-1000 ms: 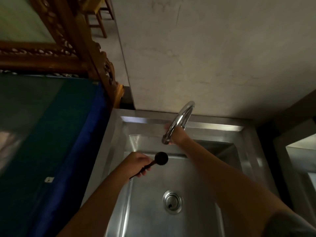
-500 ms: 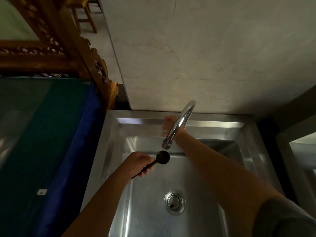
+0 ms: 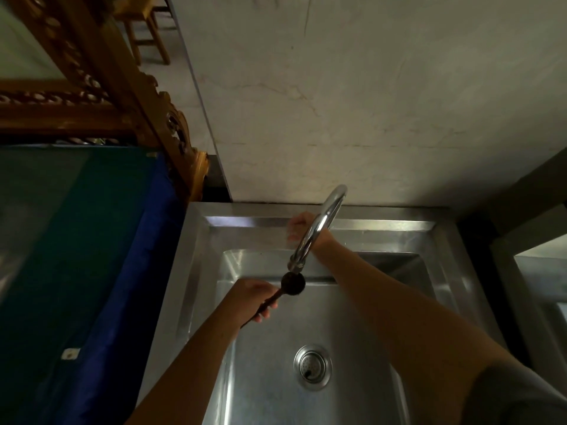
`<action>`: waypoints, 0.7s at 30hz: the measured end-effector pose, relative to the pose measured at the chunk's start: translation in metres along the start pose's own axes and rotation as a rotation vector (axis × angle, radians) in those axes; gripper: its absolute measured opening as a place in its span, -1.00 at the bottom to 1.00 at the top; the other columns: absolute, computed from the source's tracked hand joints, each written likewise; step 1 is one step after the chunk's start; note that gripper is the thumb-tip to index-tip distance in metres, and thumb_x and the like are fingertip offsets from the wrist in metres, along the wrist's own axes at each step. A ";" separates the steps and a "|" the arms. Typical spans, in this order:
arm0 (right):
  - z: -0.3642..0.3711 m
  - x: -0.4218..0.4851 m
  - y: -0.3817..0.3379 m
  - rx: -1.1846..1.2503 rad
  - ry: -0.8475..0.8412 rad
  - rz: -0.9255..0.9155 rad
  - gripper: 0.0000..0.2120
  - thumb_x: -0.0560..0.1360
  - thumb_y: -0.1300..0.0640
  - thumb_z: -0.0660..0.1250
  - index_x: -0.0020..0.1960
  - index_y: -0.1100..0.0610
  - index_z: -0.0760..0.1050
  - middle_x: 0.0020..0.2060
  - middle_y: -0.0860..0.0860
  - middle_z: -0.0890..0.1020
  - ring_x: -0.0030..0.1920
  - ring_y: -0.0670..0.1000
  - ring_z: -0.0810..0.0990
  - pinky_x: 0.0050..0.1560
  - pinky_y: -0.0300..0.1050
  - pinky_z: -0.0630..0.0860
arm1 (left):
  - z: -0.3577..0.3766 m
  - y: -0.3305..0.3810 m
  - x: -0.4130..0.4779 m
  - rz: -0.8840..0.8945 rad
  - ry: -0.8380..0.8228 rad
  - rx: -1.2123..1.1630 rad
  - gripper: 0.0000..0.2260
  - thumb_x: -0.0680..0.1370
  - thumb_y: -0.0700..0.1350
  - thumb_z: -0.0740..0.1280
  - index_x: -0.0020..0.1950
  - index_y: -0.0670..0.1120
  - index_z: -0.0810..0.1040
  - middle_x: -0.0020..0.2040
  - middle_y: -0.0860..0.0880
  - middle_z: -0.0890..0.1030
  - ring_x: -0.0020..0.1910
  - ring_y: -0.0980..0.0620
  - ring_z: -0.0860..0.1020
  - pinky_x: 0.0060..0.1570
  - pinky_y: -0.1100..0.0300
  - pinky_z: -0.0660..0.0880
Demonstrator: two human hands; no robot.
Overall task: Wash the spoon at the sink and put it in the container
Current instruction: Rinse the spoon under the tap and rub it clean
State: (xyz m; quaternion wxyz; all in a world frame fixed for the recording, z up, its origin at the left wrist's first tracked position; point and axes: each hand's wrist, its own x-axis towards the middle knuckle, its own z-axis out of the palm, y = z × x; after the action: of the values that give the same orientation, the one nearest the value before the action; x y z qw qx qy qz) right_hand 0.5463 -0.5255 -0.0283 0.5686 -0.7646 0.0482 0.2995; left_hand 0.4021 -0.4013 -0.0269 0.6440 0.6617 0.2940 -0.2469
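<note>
I see spoon point(image 3: 293, 282) moved up under tap point(image 3: 319, 228) | left hand point(image 3: 256, 297) grips it | right hand point(image 3: 302, 227) behind tap, can't tell grip | wash starting

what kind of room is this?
Likely a home kitchen or wash area: a stainless steel sink with a drain strainer, a curved chrome faucet against a plaster wall, and carved wooden furniture beside it.

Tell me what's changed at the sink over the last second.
The left hand has brought the dark spoon up and back until its bowl sits right under the faucet spout. The right hand has stayed behind the faucet at the back of the sink. No water stream is visible. The left hand's grip on the handle is unchanged.
</note>
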 end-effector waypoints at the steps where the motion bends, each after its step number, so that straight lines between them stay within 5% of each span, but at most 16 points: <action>1: 0.001 -0.004 0.002 0.031 -0.030 -0.009 -0.79 0.58 0.36 0.18 0.16 0.41 0.46 -0.17 0.15 0.54 -0.25 0.05 0.51 0.10 0.18 0.55 | 0.001 -0.001 -0.001 0.026 0.023 -0.006 -0.84 0.57 -0.26 0.26 -0.01 -0.33 0.59 -0.20 -0.25 0.58 -0.37 -0.05 0.46 -0.37 0.16 0.36; 3: 0.005 -0.018 0.008 0.134 -0.079 -0.003 -0.84 0.59 0.34 0.16 -0.04 0.33 0.52 -0.21 0.17 0.55 -0.21 0.12 0.54 0.10 0.19 0.54 | 0.003 -0.003 -0.002 0.062 0.048 -0.023 -0.82 0.55 -0.25 0.27 -0.05 -0.34 0.62 -0.22 -0.25 0.59 -0.37 -0.06 0.46 -0.38 0.15 0.36; 6: 0.004 -0.034 0.022 0.259 -0.157 0.005 -0.79 0.55 0.37 0.19 -0.19 0.25 0.54 -0.22 0.17 0.60 -0.26 0.08 0.63 -0.18 -0.08 0.63 | 0.009 -0.004 0.000 0.106 0.065 -0.058 -0.83 0.54 -0.22 0.29 -0.11 -0.25 0.66 -0.27 -0.21 0.60 -0.43 -0.04 0.45 -0.42 0.18 0.35; 10: 0.005 -0.055 0.030 0.281 -0.186 0.090 -0.76 0.51 0.11 0.21 -0.20 0.11 0.63 -0.23 0.10 0.70 -0.19 0.05 0.69 -0.11 0.02 0.67 | 0.018 0.000 0.001 0.199 0.103 -0.132 -0.79 0.54 -0.15 0.31 -0.25 -0.19 0.61 -0.32 -0.21 0.56 -0.50 -0.03 0.38 -0.46 0.16 0.27; 13: 0.008 -0.061 0.025 0.345 -0.196 0.120 -0.74 0.50 0.09 0.15 -0.15 0.13 0.60 -0.19 0.08 0.69 -0.11 0.08 0.64 0.08 0.12 0.56 | 0.024 0.003 -0.001 0.205 0.119 -0.123 -0.66 0.47 0.09 0.30 -0.29 -0.17 0.58 -0.35 -0.20 0.53 -0.46 -0.07 0.39 -0.44 0.14 0.26; 16: 0.017 -0.069 0.019 0.429 -0.164 0.110 -0.76 0.55 0.15 0.13 -0.17 0.18 0.54 -0.18 0.15 0.64 -0.09 0.16 0.57 0.00 0.11 0.45 | 0.029 0.002 -0.002 0.157 0.135 -0.155 -0.55 0.53 0.24 0.23 -0.28 -0.11 0.57 -0.45 -0.06 0.50 -0.53 0.01 0.37 -0.53 0.23 0.26; 21: 0.037 -0.080 0.016 0.414 0.024 -0.034 -0.84 0.55 0.20 0.26 -0.10 0.29 0.54 -0.25 0.18 0.62 -0.23 0.13 0.59 -0.25 -0.08 0.53 | 0.040 0.011 0.006 -0.058 0.152 -0.234 -0.60 0.56 0.11 0.19 -0.41 -0.07 0.36 -0.60 0.03 0.33 -0.68 0.10 0.23 -0.59 0.31 0.14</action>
State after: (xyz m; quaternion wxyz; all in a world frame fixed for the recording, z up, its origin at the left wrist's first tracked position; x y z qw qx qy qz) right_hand 0.4594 -0.5195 -0.0074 0.7181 -0.6355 0.1027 0.2643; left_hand 0.4164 -0.4409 -0.0254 0.6852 0.5900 0.3879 -0.1786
